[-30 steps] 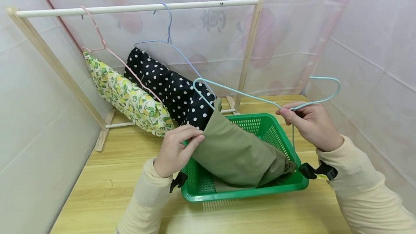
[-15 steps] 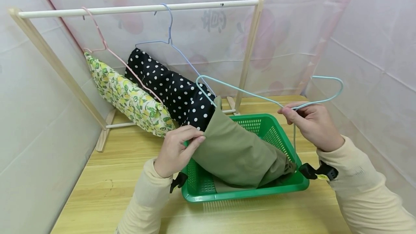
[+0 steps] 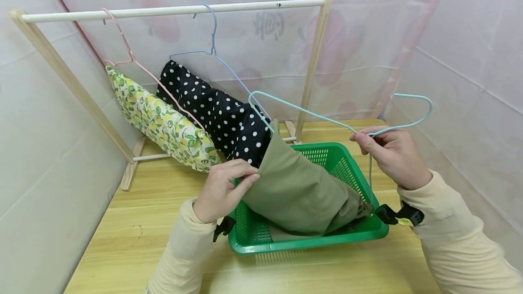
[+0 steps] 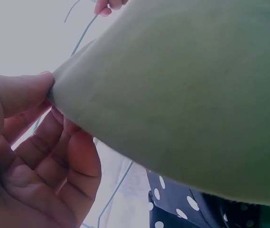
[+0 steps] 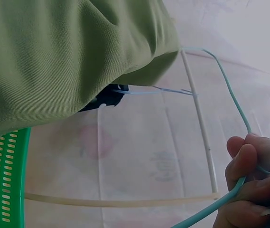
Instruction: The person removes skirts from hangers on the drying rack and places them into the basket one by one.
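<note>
My left hand (image 3: 224, 189) pinches the upper left edge of an olive-green cloth (image 3: 302, 187) between thumb and fingertips. The right hand (image 3: 390, 155) grips a light-blue wire clothes hanger (image 3: 306, 112) at its neck, its hook pointing right. One end of the hanger enters the cloth near its top corner; the other arm runs down toward the cloth's far right end, partly hidden. Most of the cloth lies over and in a green basket (image 3: 345, 238). In the left wrist view the thumb (image 4: 28, 92) presses the cloth edge. The right wrist view shows fingers curled round the hanger (image 5: 227, 78).
Behind the basket stands a rack with a white rail (image 3: 253, 9) and wooden legs (image 3: 313, 67). A lemon-print cloth (image 3: 159, 121) hangs on a pink hanger (image 3: 130, 53), and a black polka-dot cloth (image 3: 212, 108) on a blue hanger (image 3: 213, 37). All stand on a wooden table (image 3: 122, 239).
The hanger's left end has shifted slightly up and to the right, nearer the cloth's top corner. Both hands keep their hold and have barely moved.
</note>
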`<state>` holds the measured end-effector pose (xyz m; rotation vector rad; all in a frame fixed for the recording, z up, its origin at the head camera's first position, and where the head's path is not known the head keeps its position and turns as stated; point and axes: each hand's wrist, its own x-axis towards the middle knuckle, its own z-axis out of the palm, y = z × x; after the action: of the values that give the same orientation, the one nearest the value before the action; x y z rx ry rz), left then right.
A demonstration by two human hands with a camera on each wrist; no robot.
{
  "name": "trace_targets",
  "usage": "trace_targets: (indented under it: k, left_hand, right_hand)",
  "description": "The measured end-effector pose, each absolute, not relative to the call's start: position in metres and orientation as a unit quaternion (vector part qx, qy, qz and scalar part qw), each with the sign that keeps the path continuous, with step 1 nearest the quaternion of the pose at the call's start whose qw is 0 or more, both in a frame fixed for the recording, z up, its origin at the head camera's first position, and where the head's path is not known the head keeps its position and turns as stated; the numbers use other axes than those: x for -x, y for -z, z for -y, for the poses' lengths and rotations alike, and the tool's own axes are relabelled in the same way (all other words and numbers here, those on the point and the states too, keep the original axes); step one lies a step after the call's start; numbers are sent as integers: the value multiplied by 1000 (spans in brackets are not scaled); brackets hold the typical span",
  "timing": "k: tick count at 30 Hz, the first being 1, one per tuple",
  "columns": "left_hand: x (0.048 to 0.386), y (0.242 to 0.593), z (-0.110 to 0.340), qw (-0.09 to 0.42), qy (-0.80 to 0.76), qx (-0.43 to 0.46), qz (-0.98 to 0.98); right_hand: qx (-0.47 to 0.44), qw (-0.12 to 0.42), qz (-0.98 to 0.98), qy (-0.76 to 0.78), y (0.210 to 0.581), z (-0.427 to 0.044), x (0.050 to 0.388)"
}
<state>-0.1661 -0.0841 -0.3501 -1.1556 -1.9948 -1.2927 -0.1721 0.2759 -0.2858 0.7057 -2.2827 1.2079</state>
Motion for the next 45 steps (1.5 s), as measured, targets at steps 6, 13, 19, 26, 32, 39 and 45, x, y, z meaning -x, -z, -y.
trace_targets:
  k: [6,13,19,26,32,39,45]
  left_hand:
    - [166,350,85,233,463,433,738]
    - [165,348,86,220,450,447,741]
    - [164,348,87,196,448,471,734]
    - [164,348,88,158,437,514,721]
    - [163,348,89,143,430,536,712]
    - [163,349,89,132,414,544,718]
    - [163,349,92,118,391,544,733]
  right_hand:
    - [-252,239,826,-444,287,-275,172]
    - [-246,244,825,-447,288,-274,172]
    - [-245,247,825,-445,288,-272,171]
    - [-248,247,826,-442,280,-258,163]
    - [-256,243,821,-449,281,-254,163]
    - [-255,244,819,-453,294,-261,174]
    - [-239,250,829,-440,299,-263,178]
